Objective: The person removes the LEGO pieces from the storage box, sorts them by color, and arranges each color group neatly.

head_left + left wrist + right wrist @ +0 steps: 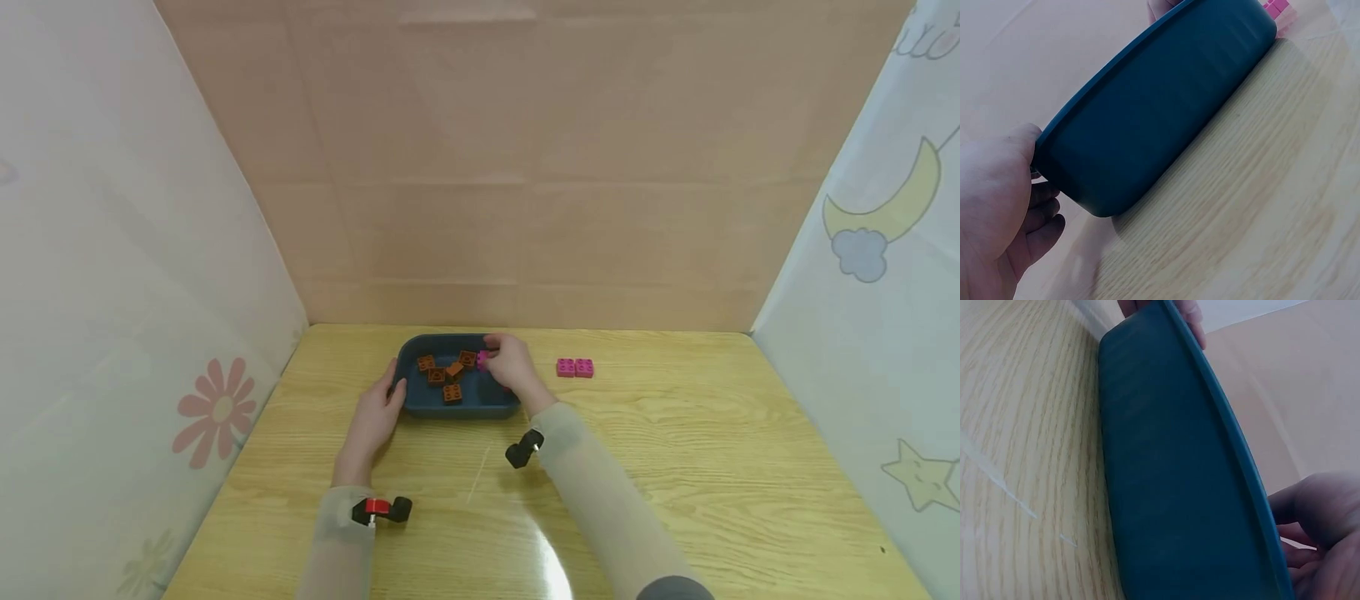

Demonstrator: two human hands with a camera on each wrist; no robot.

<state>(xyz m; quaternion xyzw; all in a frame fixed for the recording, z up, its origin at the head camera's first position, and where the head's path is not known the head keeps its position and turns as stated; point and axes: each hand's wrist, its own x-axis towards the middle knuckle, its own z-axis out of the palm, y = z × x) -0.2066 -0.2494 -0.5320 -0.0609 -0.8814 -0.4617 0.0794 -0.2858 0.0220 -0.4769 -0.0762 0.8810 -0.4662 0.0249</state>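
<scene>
A dark blue plastic tray with rounded corners sits on the table. My left hand grips its left end, thumb at the rim and fingers along the outer wall, as the left wrist view shows. Over the tray's right end, my right hand pinches a pink toy brick. Several orange-brown toy bricks lie loose in the tray, some showing their undersides. A sliver of reddish pink peeks out beneath the right hand, too covered to identify. In the right wrist view, the tray wall hides the right fingertips.
Two pink bricks stand side by side on the wooden table, to the right of the tray. A brown covering rises behind the table, with patterned white sheets on the left and right.
</scene>
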